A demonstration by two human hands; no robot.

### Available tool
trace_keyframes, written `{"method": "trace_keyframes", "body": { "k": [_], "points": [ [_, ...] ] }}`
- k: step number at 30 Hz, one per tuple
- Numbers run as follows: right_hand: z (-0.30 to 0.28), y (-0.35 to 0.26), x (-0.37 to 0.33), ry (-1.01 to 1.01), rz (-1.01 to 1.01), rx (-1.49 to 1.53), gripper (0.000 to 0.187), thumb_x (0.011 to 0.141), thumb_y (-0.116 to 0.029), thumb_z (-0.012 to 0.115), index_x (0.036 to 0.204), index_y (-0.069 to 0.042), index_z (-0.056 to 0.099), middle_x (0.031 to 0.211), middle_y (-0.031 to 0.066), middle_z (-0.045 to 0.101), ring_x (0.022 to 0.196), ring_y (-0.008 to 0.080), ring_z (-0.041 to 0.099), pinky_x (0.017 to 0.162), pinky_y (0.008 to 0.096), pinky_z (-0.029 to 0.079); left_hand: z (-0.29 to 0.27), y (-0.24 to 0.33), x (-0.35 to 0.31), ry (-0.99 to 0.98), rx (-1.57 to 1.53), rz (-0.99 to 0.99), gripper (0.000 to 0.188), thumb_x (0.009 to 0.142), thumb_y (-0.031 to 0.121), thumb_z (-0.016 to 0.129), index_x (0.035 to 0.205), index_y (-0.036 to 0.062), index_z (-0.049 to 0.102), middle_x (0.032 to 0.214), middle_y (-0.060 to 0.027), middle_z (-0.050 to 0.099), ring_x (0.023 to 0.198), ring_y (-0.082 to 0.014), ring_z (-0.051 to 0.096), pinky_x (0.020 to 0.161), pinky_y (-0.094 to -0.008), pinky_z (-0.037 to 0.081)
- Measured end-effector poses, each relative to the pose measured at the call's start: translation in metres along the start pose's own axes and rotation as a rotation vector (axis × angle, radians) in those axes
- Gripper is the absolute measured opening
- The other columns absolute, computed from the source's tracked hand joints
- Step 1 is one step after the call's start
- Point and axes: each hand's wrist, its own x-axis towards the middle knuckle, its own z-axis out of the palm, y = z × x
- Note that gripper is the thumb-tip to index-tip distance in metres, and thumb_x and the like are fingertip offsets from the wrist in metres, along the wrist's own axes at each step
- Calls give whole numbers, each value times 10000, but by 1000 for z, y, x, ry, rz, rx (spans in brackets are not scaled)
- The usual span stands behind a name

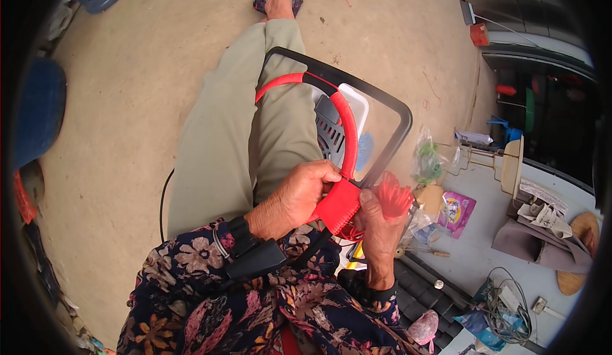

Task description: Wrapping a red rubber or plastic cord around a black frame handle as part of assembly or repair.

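Note:
A red and black steering wheel cover [348, 132] lies in a ring over my lap, its far arc crossing my legs. Its near part widens into a flat red panel [340, 207] with stitches along the lower edge. My left hand [299, 192] is closed on the left side of this panel, thumb on top. At the panel's right edge, my right hand [380, 231] pinches it with the thumb; the other fingers are mostly hidden. Beside the right thumb hangs a bundle of red thread [394, 195], with more red strands below the panel.
A black-rimmed frame [389, 103] stands by my legs, a grey slotted appliance [328, 129] under it. To the right, a pale table [475, 253] carries a purple packet [456, 213], folded cloth [542, 243] and a coiled cable [510, 310]. A blue container [41, 109] stands left.

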Motion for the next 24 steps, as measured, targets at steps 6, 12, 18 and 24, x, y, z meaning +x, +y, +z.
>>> {"method": "trace_keyframes", "body": {
  "k": [6, 12, 18, 24],
  "points": [
    [-8, 7, 1, -47, -1, -32, 374, 845, -170, 681, 1134, -3, 513, 708, -3, 509, 489, 64, 419, 399, 216, 326, 0, 4, 2, -26, -29, -79, 94, 811, 125, 541, 869, 50, 542, 875, -77, 607, 844, -207, 582, 838, -370, 457],
    [-4, 2, 1, -8, 0, -38, 154, 850, -135, 664, 772, -41, 572, 574, -26, 490, 478, 60, 435, 433, 223, 333, 2, 0, -2, -2, -20, 23, 106, 812, 105, 566, 902, 49, 556, 880, -64, 615, 844, -193, 588, 837, -361, 461],
    [2, -2, 0, 30, -1, -30, 137, 855, -124, 653, 779, -42, 574, 578, -26, 492, 474, 57, 434, 424, 224, 329, 3, -2, -2, 28, -8, 85, 110, 822, 94, 576, 924, 54, 573, 878, -56, 617, 852, -186, 594, 831, -351, 469],
    [0, -1, -2, 26, 20, -11, 125, 858, -113, 645, 780, -44, 574, 591, -30, 495, 477, 54, 430, 427, 222, 328, 0, 2, -2, 6, 5, -30, 114, 823, 112, 587, 912, 41, 577, 896, -67, 626, 853, -182, 595, 835, -355, 470]
  ]
}}
